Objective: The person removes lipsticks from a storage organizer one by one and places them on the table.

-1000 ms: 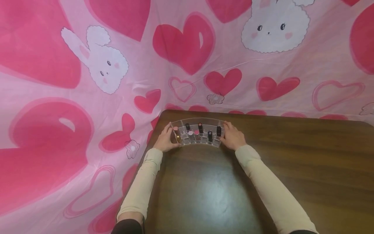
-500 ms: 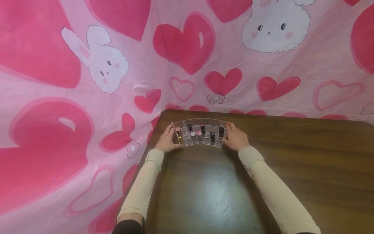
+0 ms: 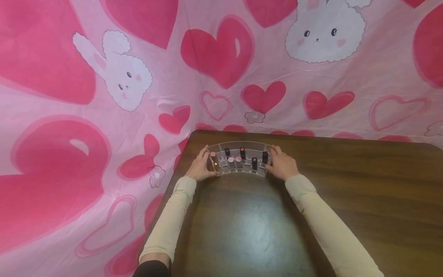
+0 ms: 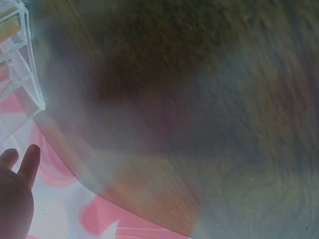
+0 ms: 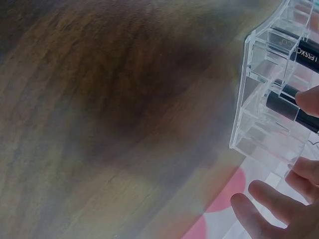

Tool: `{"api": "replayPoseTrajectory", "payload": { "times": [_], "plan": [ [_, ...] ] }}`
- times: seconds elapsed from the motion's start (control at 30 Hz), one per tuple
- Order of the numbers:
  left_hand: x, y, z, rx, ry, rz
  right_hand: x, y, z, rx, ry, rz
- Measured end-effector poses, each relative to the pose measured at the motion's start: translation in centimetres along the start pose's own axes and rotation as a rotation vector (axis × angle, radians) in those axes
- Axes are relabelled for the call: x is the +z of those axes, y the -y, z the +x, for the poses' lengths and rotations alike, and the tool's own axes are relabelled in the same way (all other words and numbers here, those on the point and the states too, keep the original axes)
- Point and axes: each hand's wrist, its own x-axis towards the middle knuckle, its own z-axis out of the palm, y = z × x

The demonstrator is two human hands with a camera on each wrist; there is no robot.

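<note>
A clear, curved acrylic lipstick organizer [image 3: 242, 173] stands near the far left of the table, both hands at its ends. Its compartments hold several lipsticks, among them a black one [image 3: 254, 163], a pink-topped one [image 3: 238, 162] and one with a gold part [image 3: 217, 166] at the left end. My left hand [image 3: 199, 166] grips the left end, thumb at the front corner and fingers toward the back. At the opposite end, my right hand [image 3: 283, 164] holds on the same way. In the right wrist view, its thumb [image 5: 309, 101] overlaps a black lipstick tube [image 5: 282, 105].
The dark wooden table [image 3: 242, 231] extends toward me and off to the right. Its left edge runs close beside the left forearm. A pink cloth [image 3: 221, 69] with hearts and rabbits hangs behind and to the left.
Both hands and the organizer between them have shifted slightly to the right and a touch nearer. The grip at each end looks the same, and the lipsticks keep their places.
</note>
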Motion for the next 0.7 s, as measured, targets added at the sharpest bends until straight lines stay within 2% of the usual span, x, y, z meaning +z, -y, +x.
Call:
{"api": "replayPoseTrajectory", "payload": {
  "times": [0.7],
  "plan": [
    [1.0,-1.5,0.0,-0.045,0.041,-0.076,-0.1,-1.4,-1.0,0.042,-0.007,0.047]
  ]
}}
